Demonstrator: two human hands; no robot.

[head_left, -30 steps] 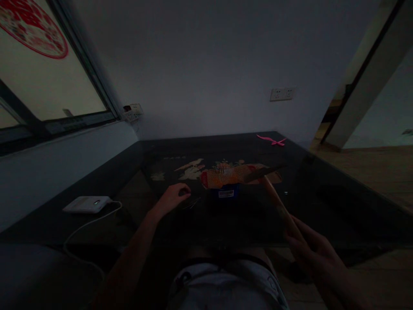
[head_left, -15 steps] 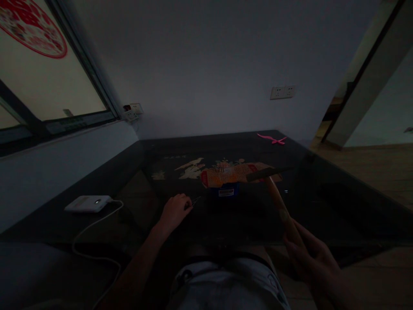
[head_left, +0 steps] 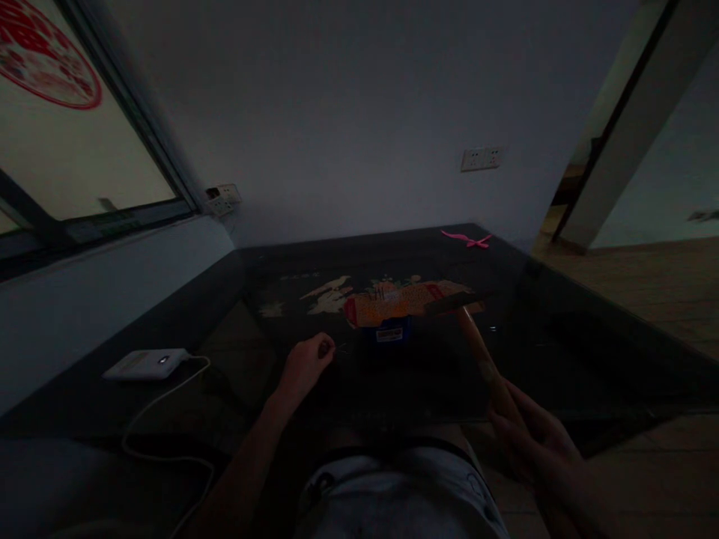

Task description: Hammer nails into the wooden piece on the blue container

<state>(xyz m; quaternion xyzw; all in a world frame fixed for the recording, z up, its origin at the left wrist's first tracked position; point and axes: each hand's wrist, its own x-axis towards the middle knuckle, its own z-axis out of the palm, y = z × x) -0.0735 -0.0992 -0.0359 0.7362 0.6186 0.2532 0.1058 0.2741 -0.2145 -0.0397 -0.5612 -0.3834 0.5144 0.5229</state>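
dark table (head_left: 539,299), hands (head_left: 305,364) curled, right (head_left: 536,434) gripping hammer (head_left: 479,346)

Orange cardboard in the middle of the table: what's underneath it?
Under the orange cardboard, the near side of a blue labelled container shows. The cardboard covers the container's top, so anything between them or inside can't be seen.

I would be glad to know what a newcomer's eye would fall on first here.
Probably the orange-and-red cardboard above a blue box at the middle of the dark table, with a wooden-handled hammer in the right hand angled up toward its right end. The bright pink strip at the table's far right corner and the round red decoration at upper left also stand out.
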